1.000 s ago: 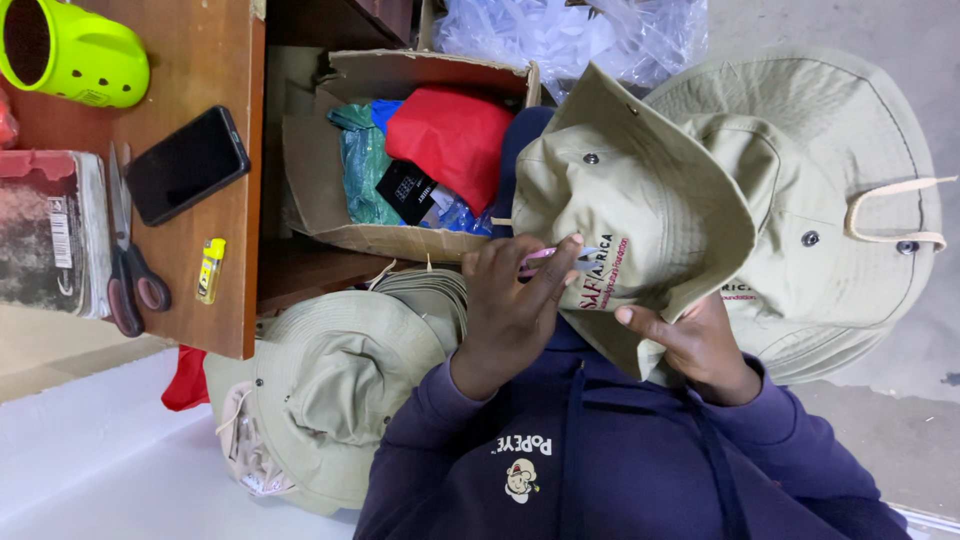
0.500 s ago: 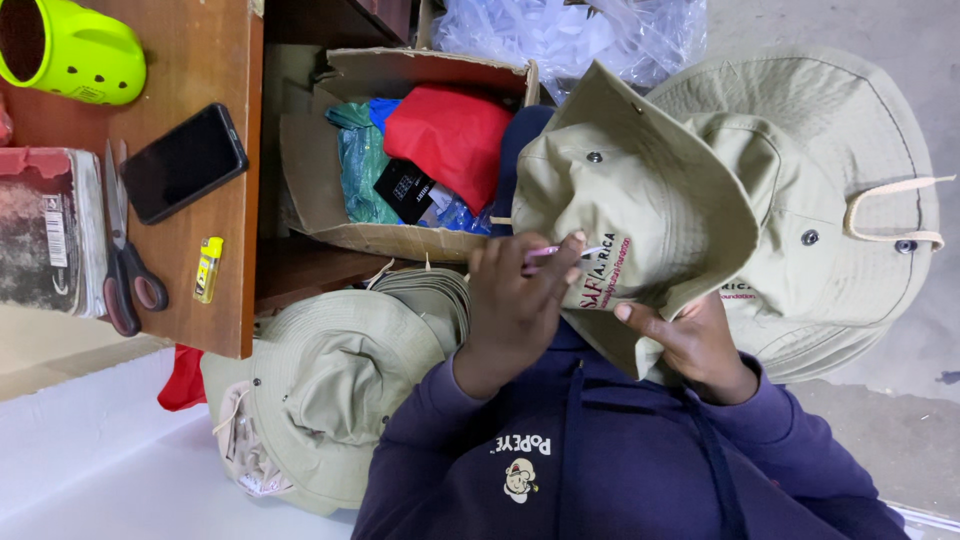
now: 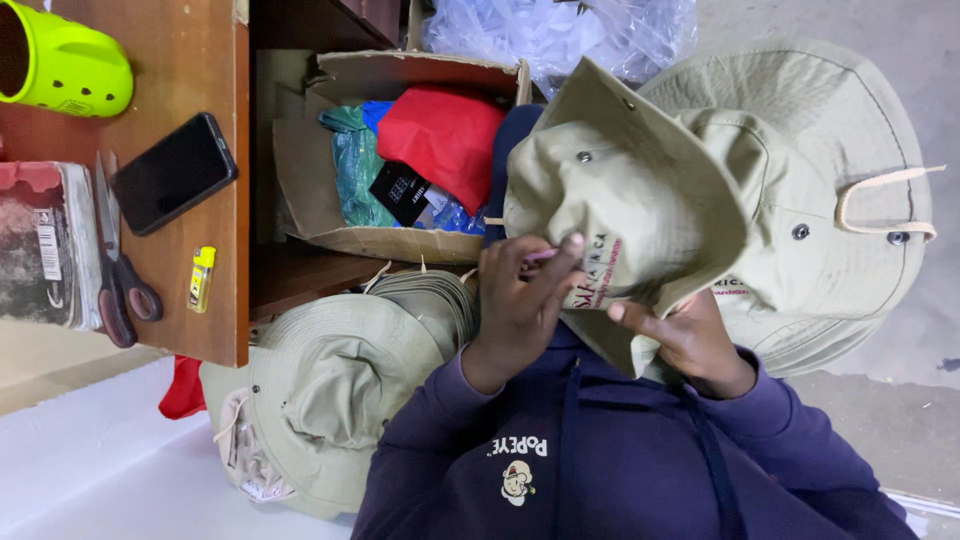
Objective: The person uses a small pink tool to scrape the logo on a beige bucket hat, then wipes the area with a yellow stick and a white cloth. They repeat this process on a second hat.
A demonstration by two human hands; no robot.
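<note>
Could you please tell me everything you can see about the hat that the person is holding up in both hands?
The hat is a soft, khaki, wide-brimmed cloth hat with small metal studs on its side and red and dark stitched lettering near the brim. It is held up, tilted, in front of a purple hooded top. The left hand presses on the lettering with a thin pink tool pinched in its fingers; the right hand grips the brim from below. Behind it lies a second, similar hat with a cord loop.

Left hand (image 3: pixel 520 300) slightly higher on hat (image 3: pixel 620 210)
</note>
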